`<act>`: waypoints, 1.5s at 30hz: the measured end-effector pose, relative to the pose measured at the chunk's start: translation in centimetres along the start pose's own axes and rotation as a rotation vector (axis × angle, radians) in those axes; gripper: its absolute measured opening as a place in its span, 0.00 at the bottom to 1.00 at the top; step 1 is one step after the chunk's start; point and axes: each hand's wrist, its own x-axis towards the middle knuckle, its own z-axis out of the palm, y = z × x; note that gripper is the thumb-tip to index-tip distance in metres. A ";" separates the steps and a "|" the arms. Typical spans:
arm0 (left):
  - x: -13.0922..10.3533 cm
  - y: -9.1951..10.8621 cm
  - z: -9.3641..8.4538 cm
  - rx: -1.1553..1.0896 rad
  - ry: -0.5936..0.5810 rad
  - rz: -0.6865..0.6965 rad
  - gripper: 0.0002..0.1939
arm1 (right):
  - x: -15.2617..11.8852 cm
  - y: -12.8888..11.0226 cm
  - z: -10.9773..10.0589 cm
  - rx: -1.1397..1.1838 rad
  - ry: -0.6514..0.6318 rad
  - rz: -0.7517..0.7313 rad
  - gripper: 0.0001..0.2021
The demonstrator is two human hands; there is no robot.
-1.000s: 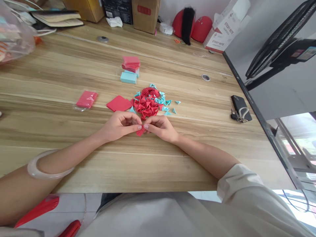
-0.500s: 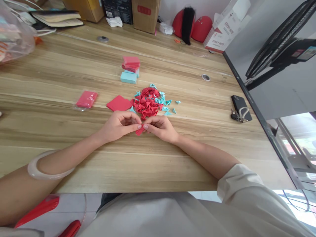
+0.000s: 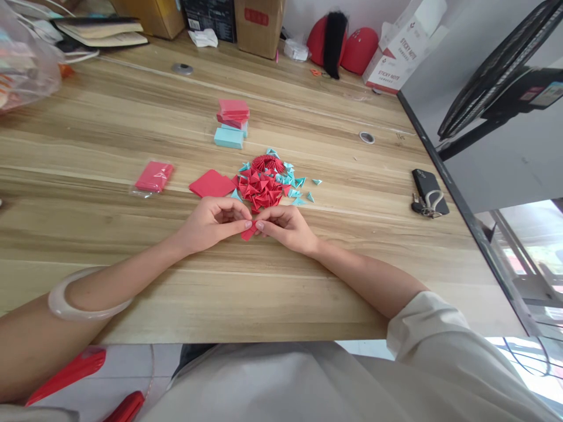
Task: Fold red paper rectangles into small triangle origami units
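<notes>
Between my two hands is a small folded red paper piece (image 3: 248,232). My left hand (image 3: 216,221) pinches it with thumb and fingers from the left. From the right, my right hand (image 3: 287,227) pinches the same piece, its fingertips close to the left ones. Just beyond the hands lies a heap of red folded paper triangles (image 3: 262,189), with light blue folded triangles (image 3: 299,182) around its right side and a round red pleated paper piece (image 3: 267,163) at its back. Flat red paper sheets (image 3: 212,184) lie left of the heap.
A wrapped red paper pack (image 3: 153,176) lies at the left. Behind the heap are stacked red packs (image 3: 233,109) and light blue packs (image 3: 229,138). A black phone-like object (image 3: 430,189) with keys is at the right. Cardboard boxes (image 3: 259,26) line the back.
</notes>
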 end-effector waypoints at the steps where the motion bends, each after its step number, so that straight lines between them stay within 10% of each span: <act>1: 0.0 0.0 0.0 0.003 0.001 0.000 0.08 | 0.0 0.0 0.0 -0.001 0.002 0.003 0.14; 45: 0.0 -0.5 -0.2 0.139 -0.087 0.041 0.08 | 0.0 -0.4 0.6 -0.213 0.040 -0.005 0.15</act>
